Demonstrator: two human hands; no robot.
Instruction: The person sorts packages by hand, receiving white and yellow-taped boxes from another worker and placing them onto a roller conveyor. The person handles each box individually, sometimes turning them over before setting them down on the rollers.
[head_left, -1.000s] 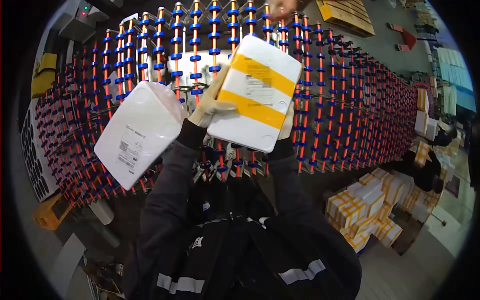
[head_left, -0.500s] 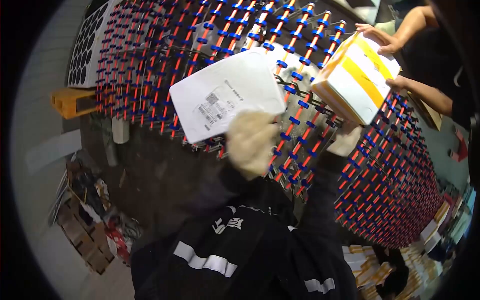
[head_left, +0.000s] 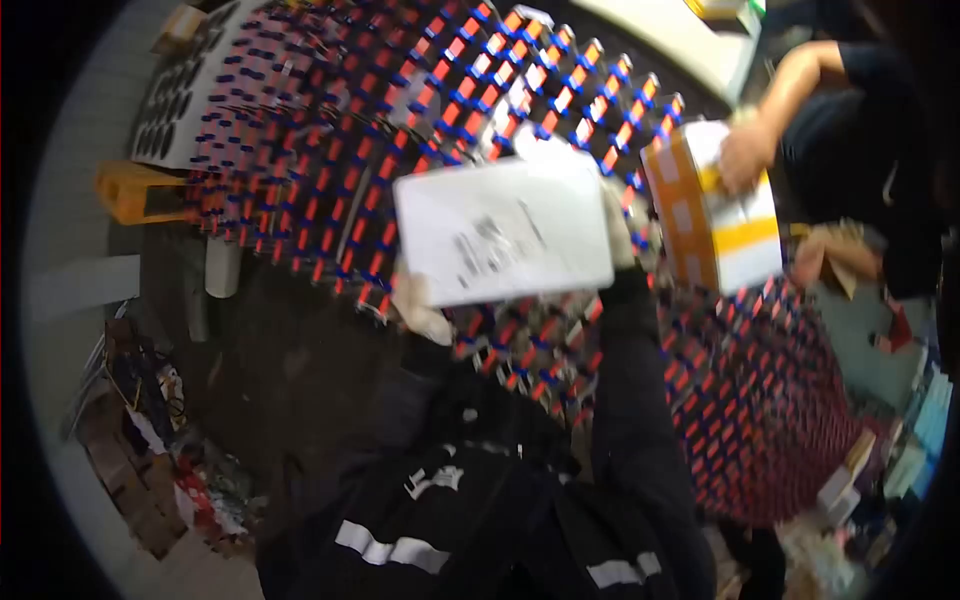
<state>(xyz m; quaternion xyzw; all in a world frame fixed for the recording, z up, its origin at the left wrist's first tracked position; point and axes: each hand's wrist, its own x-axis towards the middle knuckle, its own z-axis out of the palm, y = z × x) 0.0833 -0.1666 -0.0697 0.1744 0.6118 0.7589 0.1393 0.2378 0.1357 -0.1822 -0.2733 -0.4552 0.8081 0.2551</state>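
Both grips are closed on the parcel (head_left: 500, 230): left hand (head_left: 418, 305) at its lower corner, right hand (head_left: 620, 235) newly come over from the box (head_left: 715, 200), which a co-worker (head_left: 745, 155) now holds.

No text can be read. Dark print is seen on the label of the white parcel (head_left: 503, 232), but it is smeared by blur. Below the parcel, a white mark (head_left: 436, 481) is carried on the black jacket (head_left: 480, 425); its characters cannot be made out.
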